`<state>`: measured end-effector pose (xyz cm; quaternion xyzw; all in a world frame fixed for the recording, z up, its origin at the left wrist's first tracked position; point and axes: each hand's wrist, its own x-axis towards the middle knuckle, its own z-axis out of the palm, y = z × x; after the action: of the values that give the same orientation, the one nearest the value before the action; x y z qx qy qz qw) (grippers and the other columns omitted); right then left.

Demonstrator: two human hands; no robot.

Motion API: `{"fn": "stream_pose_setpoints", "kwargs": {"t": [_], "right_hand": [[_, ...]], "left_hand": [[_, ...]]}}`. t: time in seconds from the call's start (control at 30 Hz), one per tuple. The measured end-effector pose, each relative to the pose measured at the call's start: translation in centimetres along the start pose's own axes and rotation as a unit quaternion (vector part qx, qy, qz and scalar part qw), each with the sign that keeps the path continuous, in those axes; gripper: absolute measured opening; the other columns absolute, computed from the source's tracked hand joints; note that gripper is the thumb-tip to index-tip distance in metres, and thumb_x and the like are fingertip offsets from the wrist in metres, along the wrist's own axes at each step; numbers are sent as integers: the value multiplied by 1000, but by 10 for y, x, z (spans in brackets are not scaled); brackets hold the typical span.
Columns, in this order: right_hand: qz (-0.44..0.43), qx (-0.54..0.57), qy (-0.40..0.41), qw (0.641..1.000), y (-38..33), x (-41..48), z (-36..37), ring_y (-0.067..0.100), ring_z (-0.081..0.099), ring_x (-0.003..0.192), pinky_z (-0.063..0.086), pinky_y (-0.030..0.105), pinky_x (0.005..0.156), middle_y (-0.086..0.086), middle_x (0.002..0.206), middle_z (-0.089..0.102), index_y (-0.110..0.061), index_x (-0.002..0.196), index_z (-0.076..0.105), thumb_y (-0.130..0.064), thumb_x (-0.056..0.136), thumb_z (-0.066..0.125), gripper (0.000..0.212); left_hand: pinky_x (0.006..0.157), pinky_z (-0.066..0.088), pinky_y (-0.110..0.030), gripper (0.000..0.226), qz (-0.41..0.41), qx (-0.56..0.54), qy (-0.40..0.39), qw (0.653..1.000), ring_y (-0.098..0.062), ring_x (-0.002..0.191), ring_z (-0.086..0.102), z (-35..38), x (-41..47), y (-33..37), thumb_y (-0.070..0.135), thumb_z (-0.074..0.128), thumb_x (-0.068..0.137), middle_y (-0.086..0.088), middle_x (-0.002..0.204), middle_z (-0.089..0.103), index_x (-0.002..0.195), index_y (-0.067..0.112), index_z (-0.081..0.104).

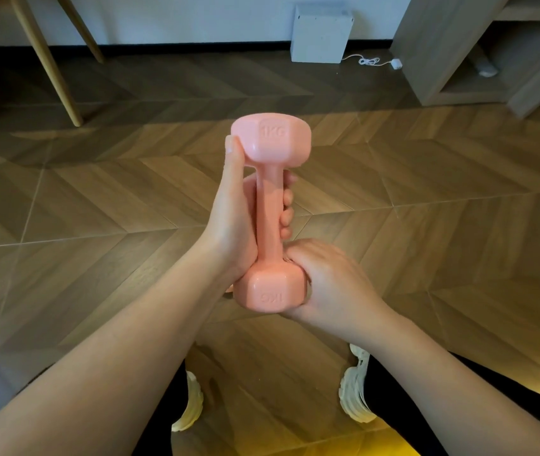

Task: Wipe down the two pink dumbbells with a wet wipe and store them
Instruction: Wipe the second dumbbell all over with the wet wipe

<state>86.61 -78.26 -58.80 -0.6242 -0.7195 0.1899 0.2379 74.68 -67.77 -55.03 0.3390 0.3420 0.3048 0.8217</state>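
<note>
**Pink 1KG dumbbell held in both hands above the floor**

Presently, I observe one pink dumbbell (pixel 270 212) held roughly upright in front of the person, clear of the herringbone wood floor (pixel 426 199). Its far head bears the raised marking "1KG"; the near head shows the same marking upside down.

The left hand (pixel 232 222) grasps the handle, its fingers (pixel 286 209) wrapped round the shaft from behind and the thumb lying up against the side of the far head. The right hand (pixel 331 278) is clenched round the near head from the right side, fingers curled in at the neck of the handle. I cannot tell whether a wipe sits under that hand.

Below the forearms, two pale shoes (pixel 355 390) rest on the floor. Against the far wall stands a white box (pixel 321 34) with a white cable (pixel 372 61) lying beside it, near a wooden shelf unit (pixel 479 47). Wooden furniture legs (pixel 48 60) stand at the far left.
</note>
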Motion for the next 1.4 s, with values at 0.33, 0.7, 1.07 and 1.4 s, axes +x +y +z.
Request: {"fn": "stream_pose_setpoints", "kwargs": {"t": [0.33,0.7,1.07,1.4], "right_hand": [[-21,-41,14,999,6,4,-7,13,57,94,43,32,87,-10,93,63,-21,92,61,-48,72,72,35],[19,-27,-1,999,6,2,1,10,57,107,32,40,112,-10,108,66,-22,106,63,-52,68,78,51],[-10,14,33,999,4,4,5,7,51,84,41,28,77,-14,89,57,-23,93,57,-57,67,71,45],[-29,-23,64,997,7,0,0,13,54,90,38,29,75,-12,90,56,-19,95,57,-39,68,73,37]], "left_hand": [[61,45,-31,73,13,0,79,997,-15,59,50,-1,2,1,77,33,91,-1,69,53,109,13,63],[55,40,-29,74,-19,19,103,994,-15,53,47,4,0,-1,84,28,87,1,66,54,87,18,62],[54,34,-29,80,-12,-21,70,997,-17,51,40,-2,-2,-1,88,26,82,-2,66,48,95,17,59],[52,40,-29,74,-17,-27,45,998,-16,51,44,-1,-1,1,86,34,82,-1,68,51,81,15,56]]}}
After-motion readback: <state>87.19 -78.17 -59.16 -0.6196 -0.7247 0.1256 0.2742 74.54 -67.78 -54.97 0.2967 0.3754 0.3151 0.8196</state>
